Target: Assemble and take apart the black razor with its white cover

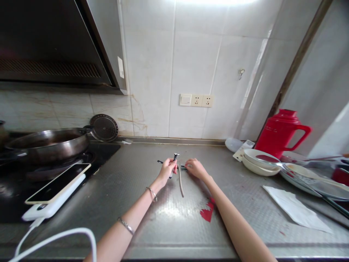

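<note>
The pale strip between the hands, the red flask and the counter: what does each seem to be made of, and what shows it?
Pale strip: perhaps rubber, plastic or cord; dull and curved, too small to settle. Red flask: probably plastic, from its smooth, glossy shell. Counter: apparently stainless steel, satin, with grey metallic, blurred reflections.

From my remote seat I see the left hand (pixel 166 170) gripping a slim black tool (pixel 175 158) with a silver T-shaped head above the grey metal desk (pixel 131 211). The right hand (pixel 196 169) is at a small dark piece (pixel 183 167); a thin beige cord (pixel 181 183) lies between. I spot a jagged red scrap (pixel 207 213) beside the right forearm.
</note>
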A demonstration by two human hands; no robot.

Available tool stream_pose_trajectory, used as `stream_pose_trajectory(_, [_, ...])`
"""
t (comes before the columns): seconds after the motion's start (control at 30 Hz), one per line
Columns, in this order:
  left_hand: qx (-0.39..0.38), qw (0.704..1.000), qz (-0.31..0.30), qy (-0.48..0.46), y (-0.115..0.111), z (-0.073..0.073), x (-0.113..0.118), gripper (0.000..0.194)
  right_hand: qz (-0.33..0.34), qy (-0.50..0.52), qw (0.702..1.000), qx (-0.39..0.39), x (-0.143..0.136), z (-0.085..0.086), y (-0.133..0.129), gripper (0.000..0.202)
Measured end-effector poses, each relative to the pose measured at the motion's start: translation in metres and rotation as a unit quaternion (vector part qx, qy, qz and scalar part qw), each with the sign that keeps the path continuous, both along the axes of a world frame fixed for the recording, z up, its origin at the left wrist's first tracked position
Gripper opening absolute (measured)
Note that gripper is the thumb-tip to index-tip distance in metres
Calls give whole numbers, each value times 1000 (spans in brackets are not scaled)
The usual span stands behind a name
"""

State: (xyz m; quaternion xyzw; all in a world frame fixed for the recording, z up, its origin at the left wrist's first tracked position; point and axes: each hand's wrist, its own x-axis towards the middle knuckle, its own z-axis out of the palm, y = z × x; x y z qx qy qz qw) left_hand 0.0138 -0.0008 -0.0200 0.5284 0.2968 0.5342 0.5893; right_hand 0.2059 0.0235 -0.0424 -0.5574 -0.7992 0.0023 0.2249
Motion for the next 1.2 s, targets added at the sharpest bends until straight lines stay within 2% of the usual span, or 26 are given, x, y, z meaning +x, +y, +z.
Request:
stream_pose_trajectory(0.1, [-2, 1000, -1, 2, 0, 0, 0, 30, -23, -3, 1000, -2, -3, 3, -2, 22])
stream_pose_trajectory(0.2, [-3, 1000, -1, 0, 0, -1, -1, 27, -31, 36, 999, 0, -4, 6, -3, 21])
stream_pose_trajectory(0.3, [-4, 1000, 1, -7, -1, -1, -2, 25, -12, 135, 991, -6, -7, 11, -3, 23])
stream_pose_trajectory(0.47, [-21, 1000, 18, -13, -3, -1, -3, 26, 3, 282, 959, -21, -14, 21, -3, 30])
stream_pose_trajectory(0.67, [-27, 998, 57, -3, -4, -1, -4, 25, 18, 313, 950, -10, -17, 21, 3, 33])
stream_pose_trajectory(0.9, [-39, 997, 73, 4, -4, -2, -3, 26, 21, 366, 930, -31, -21, 17, 7, 36])
stream_pose_trajectory(1.2, [-31, 996, 85, 1, -5, -3, -3, 34, 56, 444, 894, -27, -33, 34, -5, 37])
